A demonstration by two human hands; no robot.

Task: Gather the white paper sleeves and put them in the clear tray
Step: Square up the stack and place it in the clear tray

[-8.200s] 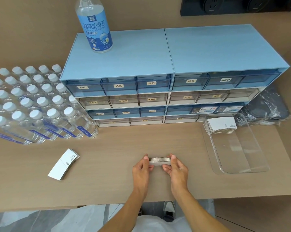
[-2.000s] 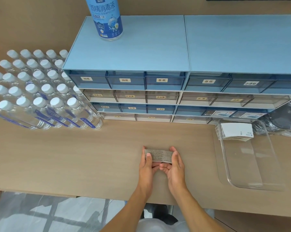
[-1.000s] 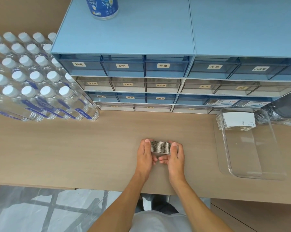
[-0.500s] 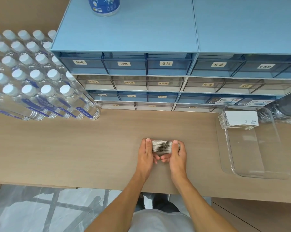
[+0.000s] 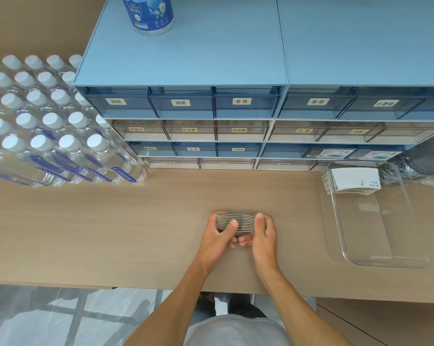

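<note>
I see the long tan wooden desk (image 5: 111, 233) carrying the blue plastic drawer cabinet (image 5: 186, 58) at the back and the block of white-capped clear water bottles (image 5: 48, 126) on the left. The clear rectangular plastic tray (image 5: 395, 245) sits right, with white paper sleeves (image 5: 353, 178) piled at its far end. Centre, my left hand (image 5: 218, 236) and right hand (image 5: 263, 236) both clamp a stack of flattened sleeves (image 5: 243, 222) edge-up between thumbs and curled fingers.

Top-row drawer labels (image 5: 180, 102) on the blue drawer cabinet (image 5: 186, 58) reading 抽纸, 抽纸, 卷纸, 卷纸, 小香皂, second-row labels 洗发水, 护发素, 沐浴露, 牙膏, lower-row labels too small to read, "99.9%" on the blue bottle (image 5: 151, 13) atop the cabinet
</note>
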